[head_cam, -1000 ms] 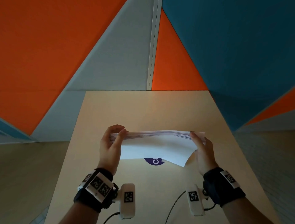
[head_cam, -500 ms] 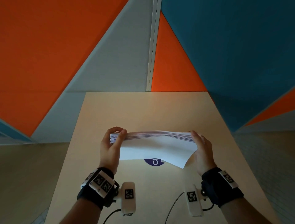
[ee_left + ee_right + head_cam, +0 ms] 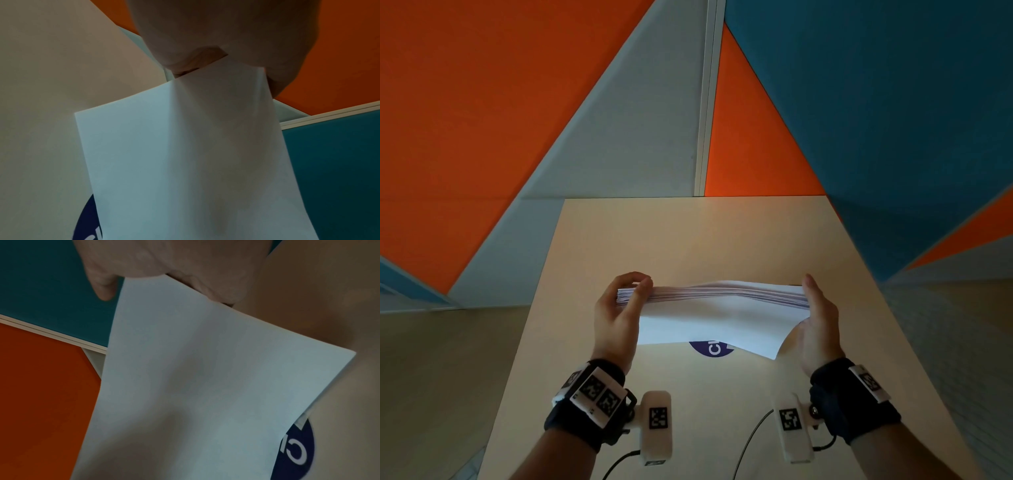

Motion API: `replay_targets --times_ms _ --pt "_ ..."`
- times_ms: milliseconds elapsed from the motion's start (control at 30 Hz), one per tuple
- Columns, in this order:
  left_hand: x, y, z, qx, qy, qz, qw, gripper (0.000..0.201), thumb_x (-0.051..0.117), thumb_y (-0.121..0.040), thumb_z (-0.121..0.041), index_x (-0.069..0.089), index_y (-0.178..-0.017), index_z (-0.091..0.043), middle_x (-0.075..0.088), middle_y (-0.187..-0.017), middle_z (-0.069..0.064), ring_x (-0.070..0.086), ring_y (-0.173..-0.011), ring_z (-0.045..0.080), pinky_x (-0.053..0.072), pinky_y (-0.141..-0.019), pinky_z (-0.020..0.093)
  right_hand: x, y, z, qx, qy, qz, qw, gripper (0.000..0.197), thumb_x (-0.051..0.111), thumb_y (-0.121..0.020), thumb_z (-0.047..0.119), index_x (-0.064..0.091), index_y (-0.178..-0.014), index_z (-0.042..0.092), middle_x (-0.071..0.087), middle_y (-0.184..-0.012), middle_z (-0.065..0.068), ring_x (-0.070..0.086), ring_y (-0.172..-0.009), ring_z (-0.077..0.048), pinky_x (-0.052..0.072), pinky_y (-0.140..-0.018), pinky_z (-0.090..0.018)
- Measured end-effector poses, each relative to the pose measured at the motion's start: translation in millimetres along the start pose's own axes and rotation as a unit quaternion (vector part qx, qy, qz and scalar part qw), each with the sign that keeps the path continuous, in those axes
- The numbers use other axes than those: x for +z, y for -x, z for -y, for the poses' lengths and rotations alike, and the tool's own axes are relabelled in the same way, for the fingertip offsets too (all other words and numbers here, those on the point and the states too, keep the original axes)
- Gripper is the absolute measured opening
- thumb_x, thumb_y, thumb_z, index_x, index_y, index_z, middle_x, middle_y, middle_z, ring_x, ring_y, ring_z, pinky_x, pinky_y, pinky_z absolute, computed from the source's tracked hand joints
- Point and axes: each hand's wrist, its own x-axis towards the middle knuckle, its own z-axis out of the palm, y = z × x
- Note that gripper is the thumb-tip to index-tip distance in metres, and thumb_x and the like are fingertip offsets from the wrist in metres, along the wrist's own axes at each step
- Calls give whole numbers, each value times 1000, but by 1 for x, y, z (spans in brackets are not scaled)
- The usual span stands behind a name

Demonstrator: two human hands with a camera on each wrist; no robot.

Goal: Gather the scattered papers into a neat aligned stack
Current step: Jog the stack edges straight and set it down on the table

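Head view looks down; both wrist views, perhaps upward-tilted, share the papers point(image 3: 717, 317) close-up.

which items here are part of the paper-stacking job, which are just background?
Job:
white paper stack, held on edge
left hand, gripping its end
right hand, flat against the other end

Background:
beige wooden table
round dark-blue sticker
orange, grey and blue wall panels

Both forearms are extended forward, with dark straps worn at the wrists. The left hand point(image 3: 616, 310) is curled, its thumb and fingers pinched around one end of the paper stack point(image 3: 722, 308). The right hand point(image 3: 820, 317) is held flat against the opposite end, fingers straight.
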Motion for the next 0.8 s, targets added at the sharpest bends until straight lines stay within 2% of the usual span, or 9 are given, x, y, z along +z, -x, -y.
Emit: replay_targets --times_ms 100,233,367,433,500,533,633,800 --pt "-1 -1 1 -5 -3 -3 1000 6 64 -83 -17 68 -80 -19 68 -75 -16 61 -75 0 48 -75 12 2 -1 1 2 13 -14 1000 32 51 -97 25 60 -70 10 62 -66 -1 62 -59 -15 44 -62 -31" --pt "-2 -3 0 2 -1 4 1000 5 63 -81 -20 67 -83 -18 66 -77 -13 60 -77 5 46 -74 13 2 0 1 -27 24 -11 999 24 51 -81 28 66 -73 11 66 -78 -3 61 -79 -23 41 -77 -37" --pt "-1 -4 0 2 -4 9 1000 7 62 -81 -21 67 -85 -16 66 -77 -13 59 -76 5 45 -73 14 0 2 0 -46 42 -8 998 18 67 -73 32 68 -77 15 66 -80 2 59 -82 -21 43 -77 -35" --pt "-1 -5 1 -5 -3 9 1000 6 62 -82 -20 67 -83 -17 66 -77 -15 59 -77 5 45 -75 18 -1 2 0 -51 58 -12 997 5 72 -77 19 68 -76 17 65 -79 1 59 -79 -18 43 -76 -34" --pt "-1 -7 2 -7 -6 10 1000 5 62 -83 -20 67 -81 -20 66 -76 -15 59 -77 5 45 -75 19 -1 0 1 -49 66 -26 996 13 69 -84 6 67 -76 16 64 -78 1 59 -76 -15 42 -77 -33" --pt "-1 -7 2 -8 -4 10 1000 5 62 -82 -20 67 -81 -21 66 -76 -15 58 -76 5 45 -74 17 -1 -1 2 -50 66 -30 996 14 68 -84 5 67 -76 16 64 -79 1 59 -77 -15 43 -76 -33" --pt "0 -6 1 -10 12 9 1000 5 61 -82 -23 66 -81 -21 64 -75 -14 57 -76 6 44 -72 12 3 -1 4 -46 53 -25 997 3 70 -78 16 67 -77 17 65 -80 1 59 -80 -18 44 -76 -32" --pt "-1 -7 0 -18 -1 13 1000 4 63 -81 -22 67 -81 -22 65 -76 -13 59 -78 9 45 -78 24 2 0 5 -61 60 -31 996 6 70 -72 20 67 -77 17 66 -80 3 60 -79 -15 45 -76 -29"
